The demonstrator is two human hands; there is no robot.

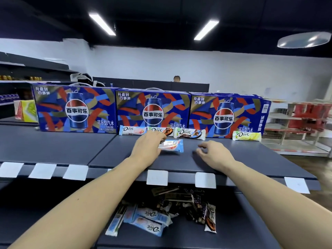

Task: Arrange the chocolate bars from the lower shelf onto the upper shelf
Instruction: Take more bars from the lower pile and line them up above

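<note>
We hold one bar on the upper shelf; the pile waits below.

Nearest, glossy wrapped chocolate bars [158, 214] lie heaped on the matte lower shelf [242, 230], the rear ones shadowed. On the upper shelf [71, 150], our left hand [149, 143] pinches a pale-blue bar [173, 145]; our right hand [213, 152] hovers relaxed, holding nothing. Beyond, four bars [190, 133] front cardboard Pepsi cartons [152, 108].

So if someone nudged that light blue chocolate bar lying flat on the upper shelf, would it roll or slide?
The light blue chocolate bar in the left hand looks flat, so it probably slides rather than rolls. Its glossy wrapper suggests it may be slippery. Being thin, it is likely light but could snap if bent.
</note>
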